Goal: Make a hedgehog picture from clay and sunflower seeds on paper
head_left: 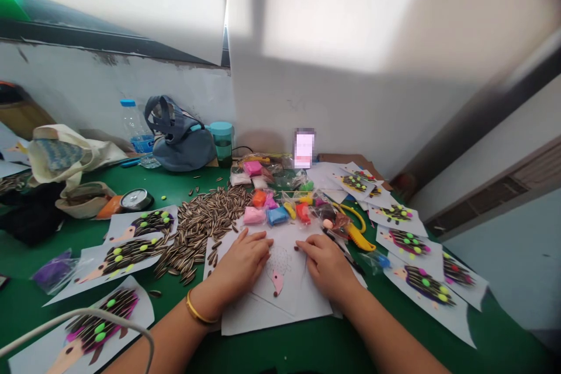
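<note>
A white sheet [280,298] lies before me with a drawn hedgehog outline [279,258]; its face [277,281] is filled in pink, with a dark nose and eye. My left hand [248,257] rests flat on the paper left of the drawing, fingers spread, holding nothing. To the right, my right hand [324,260] lies on the sheet with its index fingertip at a small brown ball [297,248]; whether the finger presses it is unclear. Beyond the hands are bagged pieces of coloured clay [277,215].
Striped seeds [205,222] are heaped at left. Finished hedgehog pictures [127,257] lie on both sides. A yellow-handled tool [360,238] and black pen [350,258] are at right. A bag [184,149], green cup [222,143] and bottle [134,125] stand behind.
</note>
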A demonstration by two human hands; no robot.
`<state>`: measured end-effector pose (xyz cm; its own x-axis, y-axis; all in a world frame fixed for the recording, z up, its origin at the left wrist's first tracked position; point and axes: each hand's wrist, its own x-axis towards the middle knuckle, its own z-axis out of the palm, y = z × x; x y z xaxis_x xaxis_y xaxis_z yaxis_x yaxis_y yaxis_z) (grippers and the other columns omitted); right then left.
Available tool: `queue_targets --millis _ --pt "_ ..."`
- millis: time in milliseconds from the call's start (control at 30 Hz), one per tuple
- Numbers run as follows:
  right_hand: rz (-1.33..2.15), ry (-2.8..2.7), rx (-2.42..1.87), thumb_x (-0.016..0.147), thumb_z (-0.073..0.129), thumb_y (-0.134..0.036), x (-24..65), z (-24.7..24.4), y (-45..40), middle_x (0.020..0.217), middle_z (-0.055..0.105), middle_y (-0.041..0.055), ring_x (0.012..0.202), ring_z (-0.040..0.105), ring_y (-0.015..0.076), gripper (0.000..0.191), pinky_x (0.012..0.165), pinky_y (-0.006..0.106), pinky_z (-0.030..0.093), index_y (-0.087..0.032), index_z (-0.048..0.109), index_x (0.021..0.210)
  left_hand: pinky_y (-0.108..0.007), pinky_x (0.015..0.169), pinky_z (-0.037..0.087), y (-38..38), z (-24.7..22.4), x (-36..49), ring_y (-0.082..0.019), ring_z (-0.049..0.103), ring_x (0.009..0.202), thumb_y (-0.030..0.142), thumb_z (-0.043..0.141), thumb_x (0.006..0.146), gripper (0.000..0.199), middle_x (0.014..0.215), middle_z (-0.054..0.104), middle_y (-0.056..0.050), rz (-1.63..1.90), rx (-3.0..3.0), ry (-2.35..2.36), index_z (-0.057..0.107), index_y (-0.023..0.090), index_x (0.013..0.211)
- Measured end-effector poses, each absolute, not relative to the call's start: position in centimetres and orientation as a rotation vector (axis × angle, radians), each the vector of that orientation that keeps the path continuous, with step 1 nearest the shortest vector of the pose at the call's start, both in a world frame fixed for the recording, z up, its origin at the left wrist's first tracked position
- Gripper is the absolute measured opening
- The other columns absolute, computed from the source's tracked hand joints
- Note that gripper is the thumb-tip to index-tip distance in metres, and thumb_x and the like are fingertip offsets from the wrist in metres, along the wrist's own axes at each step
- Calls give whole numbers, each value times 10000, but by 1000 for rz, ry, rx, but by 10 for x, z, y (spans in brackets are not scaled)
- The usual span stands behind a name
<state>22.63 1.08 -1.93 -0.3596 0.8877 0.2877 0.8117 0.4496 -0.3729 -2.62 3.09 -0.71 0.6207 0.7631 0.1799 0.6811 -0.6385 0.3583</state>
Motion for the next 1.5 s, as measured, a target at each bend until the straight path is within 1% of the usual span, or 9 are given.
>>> queue_targets --millis 267,500,700,900,1167,1267,1367,1433,1500 --pt "79 -2460 -1463 819 552 -53 225 -10 0 1031 628 91 965 539 254 439 858 392 407 -258 693 1180 -597 1154 290 30 -12 -26 -268 552 1279 165 455 972 301 1251 685 -96 510 2594 1189 616 191 1225" --pt "14 -2497 -1526 811 565 -50 217 -10 14 1037 632 92 960 529 257 514 856 391 383 -254 644 1275 -600 1154 289 30 -11 -25 -266 552 1278 163 456 970 300 1255 682 -96 505 2601 1194 611 191 1226" --pt "-53 -2453 -1513 812 576 -64 222 -16 9 991 632 90 935 523 255 451 822 386 369 -255 682 1206 -591 1158 280 30 -17 -25 -262 554 1275 159 454 969 296 1247 687 -88 525 2591 1202 614 198 1214" --pt "-14 -2497 -1452 815 563 -42 220 -17 6 1006 632 76 937 524 243 533 841 380 367 -297 640 1277 -601 1154 276 30 -16 -24 -270 550 1278 152 446 967 309 1250 685 -90 510 2593 1213 599 188 1233" --pt "22 -2371 -1499 808 520 -42 229 -15 6 1034 632 93 966 524 250 518 854 386 382 -246 648 1267 -614 1150 268 28 -15 -23 -261 572 1232 136 467 965 263 1256 684 -71 513 2585 1223 612 195 1175" --pt "59 -2349 -1465 846 527 -104 228 -12 2 1015 639 94 950 545 245 407 846 386 387 -234 686 1196 -576 1112 334 28 -14 -21 -249 607 1119 134 472 963 203 1213 698 -60 549 2578 1228 641 199 1055" --pt "70 -2347 -1487 886 554 -200 225 -11 1 1001 648 91 943 566 244 295 844 388 392 -223 711 1135 -489 976 463 27 -9 -20 -247 610 983 136 475 959 188 1088 716 -82 563 2598 1253 654 183 990" --pt "62 -2342 -1526 890 566 -208 224 -11 2 1018 650 87 968 570 246 299 868 389 395 -225 704 1156 -443 876 504 27 -5 -20 -251 603 932 141 474 959 190 983 712 -91 554 2605 1272 660 174 983" --pt "61 -2342 -1555 893 565 -188 224 -12 4 1042 649 85 993 569 246 326 885 385 399 -232 690 1191 -428 858 510 28 -3 -21 -251 607 933 153 462 969 197 933 701 -89 568 2609 1263 659 171 972"
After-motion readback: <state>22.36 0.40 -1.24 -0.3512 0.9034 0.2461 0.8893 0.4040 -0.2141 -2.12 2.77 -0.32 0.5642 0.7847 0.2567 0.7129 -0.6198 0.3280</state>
